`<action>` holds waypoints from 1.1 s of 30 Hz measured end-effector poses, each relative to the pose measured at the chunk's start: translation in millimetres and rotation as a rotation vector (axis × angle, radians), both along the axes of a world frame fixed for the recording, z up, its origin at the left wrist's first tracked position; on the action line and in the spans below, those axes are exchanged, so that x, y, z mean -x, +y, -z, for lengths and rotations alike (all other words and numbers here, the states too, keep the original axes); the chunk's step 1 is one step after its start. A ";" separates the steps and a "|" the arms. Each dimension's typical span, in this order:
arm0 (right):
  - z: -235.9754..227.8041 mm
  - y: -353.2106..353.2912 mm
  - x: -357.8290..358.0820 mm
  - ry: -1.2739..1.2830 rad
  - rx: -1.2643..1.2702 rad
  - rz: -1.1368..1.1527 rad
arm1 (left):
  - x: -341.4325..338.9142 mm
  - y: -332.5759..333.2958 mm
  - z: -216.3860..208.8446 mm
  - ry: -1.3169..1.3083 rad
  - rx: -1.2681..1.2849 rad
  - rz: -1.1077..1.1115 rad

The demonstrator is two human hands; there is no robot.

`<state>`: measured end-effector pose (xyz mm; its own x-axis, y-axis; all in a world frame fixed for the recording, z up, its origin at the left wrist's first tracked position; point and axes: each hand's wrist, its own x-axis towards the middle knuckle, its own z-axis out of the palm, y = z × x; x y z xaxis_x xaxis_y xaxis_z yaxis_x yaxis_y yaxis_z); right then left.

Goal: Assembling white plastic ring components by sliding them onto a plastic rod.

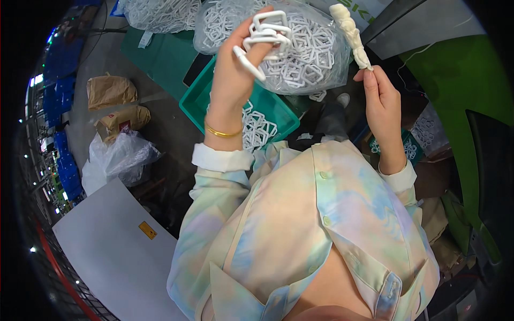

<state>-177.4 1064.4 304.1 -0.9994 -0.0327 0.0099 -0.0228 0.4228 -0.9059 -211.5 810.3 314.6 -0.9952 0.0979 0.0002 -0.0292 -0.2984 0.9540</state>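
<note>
My left hand (231, 75) is raised above the green bin, its fingers closed around several white plastic open-sided loops (248, 63). A gold bangle (223, 132) circles that wrist. To the right, my right hand (383, 101) pinches the lower end of a knobbly cream-coloured stick-like piece (350, 35), which points up and away from me. What this piece is I cannot make out. Beneath my left hand, the green plastic bin (289, 111) holds more white loops (258, 128). Just beyond, a clear plastic bag (338, 67) is full of the same loops.
Further clear bags of white parts (160, 15) lie at the far left on a green surface (155, 61). Brown paper packages (111, 91) and a crumpled plastic bag (120, 160) sit on the left. A grey panel (112, 241) stands near left; a green machine panel (460, 80) stands right.
</note>
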 end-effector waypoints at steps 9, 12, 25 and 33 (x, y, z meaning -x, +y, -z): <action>13.3 11.6 5.7 -0.035 0.000 0.046 | 25.4 4.7 -43.0 0.395 1.071 0.026; 17.2 14.8 9.0 -0.055 0.004 0.053 | 26.4 8.3 -51.5 0.311 1.113 -0.030; 47.5 20.0 29.2 -0.107 0.117 0.162 | 34.1 -15.8 -30.5 0.258 1.017 0.041; 158.1 30.2 53.8 -0.028 -0.071 0.132 | 39.4 -60.7 70.7 0.457 1.459 -0.337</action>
<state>-231.2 1094.6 146.0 -0.9949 0.0993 -0.0162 0.0624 0.4831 -0.8733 -250.8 749.6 243.9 -0.9124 0.0639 0.4042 0.2076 0.9235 0.3227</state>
